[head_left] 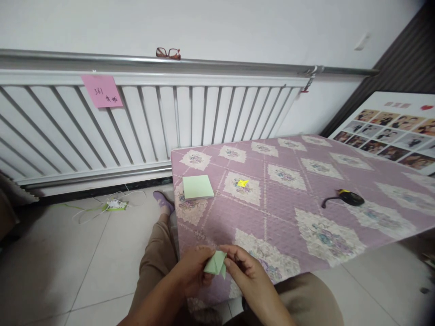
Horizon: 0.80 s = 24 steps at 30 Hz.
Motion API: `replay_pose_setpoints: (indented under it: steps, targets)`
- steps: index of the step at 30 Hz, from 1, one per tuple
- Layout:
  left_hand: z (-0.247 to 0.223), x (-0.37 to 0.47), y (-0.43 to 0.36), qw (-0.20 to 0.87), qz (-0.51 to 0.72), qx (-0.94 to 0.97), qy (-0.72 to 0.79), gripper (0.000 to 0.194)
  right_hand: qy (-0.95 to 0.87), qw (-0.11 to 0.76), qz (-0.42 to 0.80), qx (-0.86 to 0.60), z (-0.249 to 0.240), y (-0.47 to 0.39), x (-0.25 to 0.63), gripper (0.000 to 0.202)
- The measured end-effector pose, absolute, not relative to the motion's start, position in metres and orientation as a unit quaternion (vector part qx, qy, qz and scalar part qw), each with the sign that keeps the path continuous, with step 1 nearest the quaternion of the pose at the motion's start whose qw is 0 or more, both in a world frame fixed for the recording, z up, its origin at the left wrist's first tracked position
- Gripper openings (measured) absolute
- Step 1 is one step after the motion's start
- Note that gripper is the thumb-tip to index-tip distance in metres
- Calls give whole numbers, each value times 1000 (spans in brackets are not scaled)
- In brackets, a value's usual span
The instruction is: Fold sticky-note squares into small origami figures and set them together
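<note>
A small piece of folded light-green paper [215, 264] is held between both hands, just above the near edge of the table. My left hand [194, 270] grips its left side, with the thumb along the upper edge. On the other side, my right hand [246, 270] pinches the paper's right edge between thumb and fingers. Creases and a pointed flap show at its lower right. Farther back on the cloth lies a pad of light-green square paper [198, 187]. A small yellow folded paper piece [242, 183] sits to the right of that pad.
A purple flowered cloth [238, 217] covers the table. A black object with a curved cord or handle [350, 198] lies on its right part. Behind stand a white radiator [193, 113] and a rail with glasses [168, 53]. A power strip [116, 205] with cables lies on the floor.
</note>
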<state>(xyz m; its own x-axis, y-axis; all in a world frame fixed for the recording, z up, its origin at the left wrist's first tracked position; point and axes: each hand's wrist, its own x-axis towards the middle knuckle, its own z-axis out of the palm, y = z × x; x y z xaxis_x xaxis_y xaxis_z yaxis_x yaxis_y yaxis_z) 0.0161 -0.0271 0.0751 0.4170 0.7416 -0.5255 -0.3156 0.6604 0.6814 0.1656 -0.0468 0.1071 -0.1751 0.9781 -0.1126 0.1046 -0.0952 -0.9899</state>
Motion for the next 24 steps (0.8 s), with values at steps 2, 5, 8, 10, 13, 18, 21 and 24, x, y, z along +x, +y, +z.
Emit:
replay_pose_setpoints:
  steps: [2,5,8,10,13,18,21,24]
  targets:
    - [74,16,-27,789,337,272,435,33,-561,386,536,-498,107,-47,167,30]
    - [71,17,-27,768,355,306,437,35,-570,374,534,-500,106,-46,170,29]
    - [67,18,-26,737,372,332,457,39,-557,380,540,-504,102,-46,171,29]
    - [64,17,-26,705,384,359,476,42,-533,402,550,-503,98,-47,169,34]
    - [59,15,-26,650,405,410,495,45,-476,456,558,-504,87,-48,165,51]
    - [56,14,-27,597,432,454,502,45,-449,441,579,-518,69,-48,159,48]
    - [58,14,-28,583,423,472,508,44,-433,435,580,-536,67,-44,160,41]
    - [63,14,-30,594,387,487,509,43,-396,471,573,-541,73,-41,164,39]
